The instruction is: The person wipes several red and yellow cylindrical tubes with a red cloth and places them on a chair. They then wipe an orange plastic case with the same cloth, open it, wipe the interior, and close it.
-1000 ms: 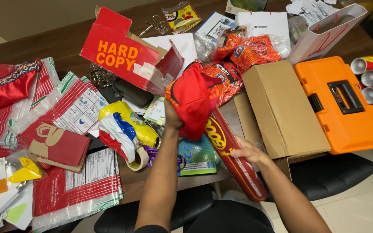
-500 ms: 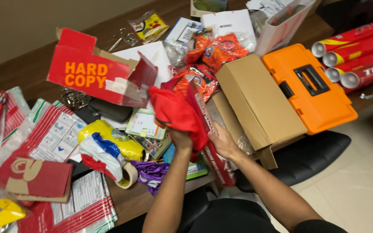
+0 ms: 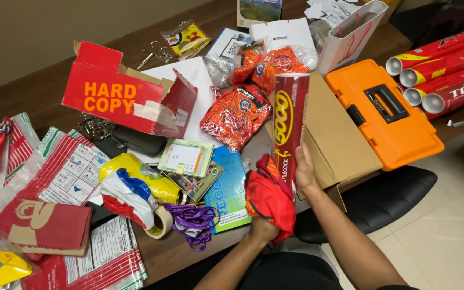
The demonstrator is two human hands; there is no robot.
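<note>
My right hand (image 3: 303, 173) grips the lower end of a long red cylindrical tube (image 3: 289, 115) with yellow print, which stands nearly upright over the table edge. My left hand (image 3: 262, 231) is closed on a bunched red and orange cloth (image 3: 267, 197), which it holds against the bottom of the tube. The cloth hides most of my left fingers. Both hands are close together in front of an open brown cardboard box (image 3: 331, 137).
An orange toolbox (image 3: 398, 115) sits right of the cardboard box, with several red tubes (image 3: 441, 59) beyond it. A red cardboard box (image 3: 124, 96), orange printed packets (image 3: 237, 113), booklets, a tape roll (image 3: 159, 223) and purple ribbon (image 3: 191, 220) crowd the wooden table. A black chair (image 3: 382, 198) stands below right.
The red tube has swung up from lying slanted at the table edge to nearly upright. The red cloth has come down from above the table to the tube's lower end.
</note>
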